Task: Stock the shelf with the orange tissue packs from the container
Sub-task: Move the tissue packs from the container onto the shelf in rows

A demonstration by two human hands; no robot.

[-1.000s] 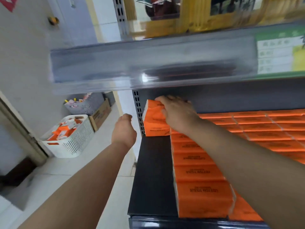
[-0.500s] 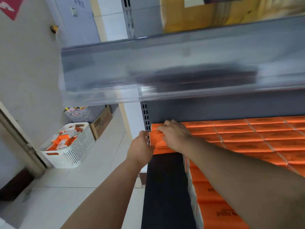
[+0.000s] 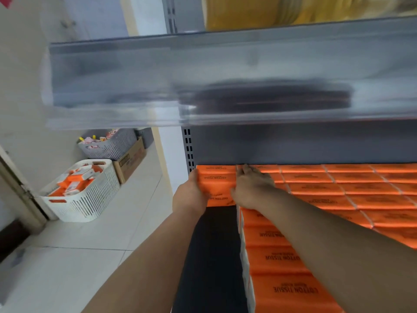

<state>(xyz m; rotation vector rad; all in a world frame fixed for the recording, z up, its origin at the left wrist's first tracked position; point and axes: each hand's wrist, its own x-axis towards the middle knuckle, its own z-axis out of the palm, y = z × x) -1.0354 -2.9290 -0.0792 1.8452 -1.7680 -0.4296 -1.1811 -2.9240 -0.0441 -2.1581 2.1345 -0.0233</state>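
While the white container (image 3: 90,199), on the floor left of the shelf (image 3: 212,256), holds several packs yet to stock, the left hand (image 3: 191,195) curls its grip round the orange tissue packs (image 3: 216,184) at the shelf's back left; the right hand (image 3: 252,188) lies flat-fingered on them; the shelf's right side is filled, one bare strip remaining

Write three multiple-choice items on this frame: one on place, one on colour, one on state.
1. The white basket stands: A on the floor; B on the shelf; C on the packs.
2. The tissue packs between the left hand and right hand are: A blue; B orange; C white.
3. The basket is: A empty; B overturned; C upright, with loose packs inside.
A: tiles lie under it. B: orange wrap shows. C: packs show above its rim.
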